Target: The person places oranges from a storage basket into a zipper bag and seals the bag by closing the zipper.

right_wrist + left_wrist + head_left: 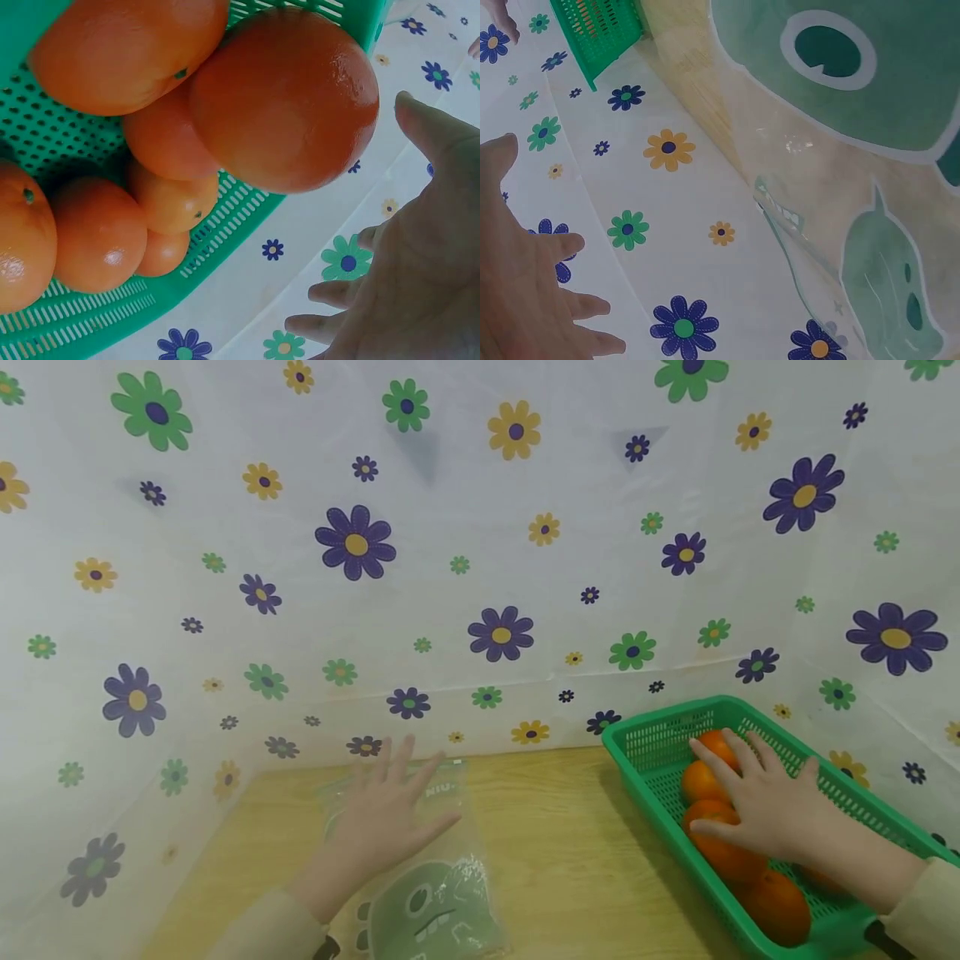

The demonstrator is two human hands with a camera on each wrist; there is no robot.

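Fingers spread, my left hand hovers over a clear plastic bag printed with a green cartoon monster. The left wrist view shows the bag's printed face close by and the hand apart from it, holding nothing. My right hand, also spread, is above a green plastic basket of oranges. Several oranges lie in the basket, partly hidden by that hand in the head view. In the right wrist view the nearest large orange is separated from the thumb by a gap.
The wood-grain table carries the bag left of the middle and the basket at the right. A white curtain with printed flowers rises behind the table and along both sides.
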